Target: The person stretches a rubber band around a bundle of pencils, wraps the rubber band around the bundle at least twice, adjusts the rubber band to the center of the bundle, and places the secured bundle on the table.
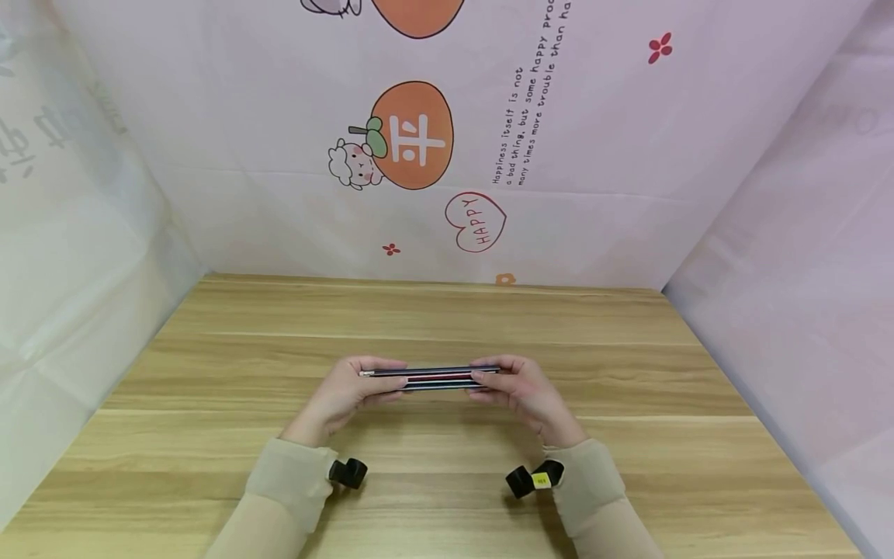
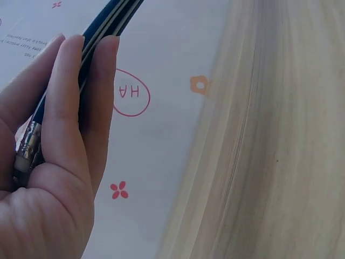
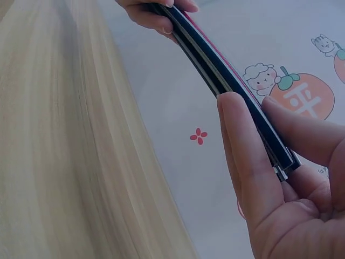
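Note:
Between the two hands, a small bundle of dark pencils [image 1: 440, 379] is held level above the table, running left to right. One has a reddish stripe. My left hand [image 1: 347, 388] grips the left end, its thumb on the near side and fingers behind. In the left wrist view, a silver ferrule with a pale eraser [image 2: 28, 144] shows beside the palm. At the opposite end, my right hand [image 1: 527, 388] pinches the pencils between thumb and fingers. Another metal tip [image 3: 281, 172] shows there in the right wrist view. Fingers hide parts of both ends.
A wood-grain table [image 1: 447, 481] lies beneath the hands. White printed cloth [image 1: 594, 155] hangs behind it, with plain pale cloth walls at left and right. Each wrist wears a beige band with a black camera [image 1: 349, 472] on its inner side.

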A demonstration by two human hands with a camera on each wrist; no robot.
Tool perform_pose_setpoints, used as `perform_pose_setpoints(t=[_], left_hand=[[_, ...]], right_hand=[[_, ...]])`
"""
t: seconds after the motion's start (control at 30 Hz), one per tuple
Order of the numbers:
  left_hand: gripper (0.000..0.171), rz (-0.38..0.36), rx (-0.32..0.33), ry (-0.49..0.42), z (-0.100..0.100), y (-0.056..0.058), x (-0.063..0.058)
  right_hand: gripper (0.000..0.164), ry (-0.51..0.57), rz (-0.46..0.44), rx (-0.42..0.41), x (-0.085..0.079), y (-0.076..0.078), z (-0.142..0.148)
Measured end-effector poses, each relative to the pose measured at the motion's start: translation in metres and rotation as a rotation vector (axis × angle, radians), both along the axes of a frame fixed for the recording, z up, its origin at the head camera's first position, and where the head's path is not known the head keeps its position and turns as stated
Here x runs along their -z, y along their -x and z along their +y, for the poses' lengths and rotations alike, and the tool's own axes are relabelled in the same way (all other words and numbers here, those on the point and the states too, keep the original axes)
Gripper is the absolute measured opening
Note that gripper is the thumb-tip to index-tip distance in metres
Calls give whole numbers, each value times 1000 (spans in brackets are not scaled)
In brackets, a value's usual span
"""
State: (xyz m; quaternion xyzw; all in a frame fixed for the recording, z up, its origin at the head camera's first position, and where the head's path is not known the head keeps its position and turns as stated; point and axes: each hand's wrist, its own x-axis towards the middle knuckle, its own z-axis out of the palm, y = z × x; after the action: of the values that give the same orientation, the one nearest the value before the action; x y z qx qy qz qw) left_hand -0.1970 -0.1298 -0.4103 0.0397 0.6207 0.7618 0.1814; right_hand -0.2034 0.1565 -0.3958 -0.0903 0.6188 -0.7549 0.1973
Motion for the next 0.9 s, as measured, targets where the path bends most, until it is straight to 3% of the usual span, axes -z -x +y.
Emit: perform_pose_setpoints(t=[0.2, 0.47, 0.63, 0.9], left_hand=[[49, -1, -14, 3, 3, -1, -1], [47, 19, -10, 21, 5, -3, -3], [50, 23, -5, 22, 5, -3, -5], [47, 25, -12, 27, 6, -4, -7]], right_hand=[[22, 11, 8, 9, -1, 0, 2], [23, -5, 31, 13, -5, 1, 6], [29, -102, 68, 40, -9, 2, 12], [35, -307, 207, 108, -18, -2, 21]])
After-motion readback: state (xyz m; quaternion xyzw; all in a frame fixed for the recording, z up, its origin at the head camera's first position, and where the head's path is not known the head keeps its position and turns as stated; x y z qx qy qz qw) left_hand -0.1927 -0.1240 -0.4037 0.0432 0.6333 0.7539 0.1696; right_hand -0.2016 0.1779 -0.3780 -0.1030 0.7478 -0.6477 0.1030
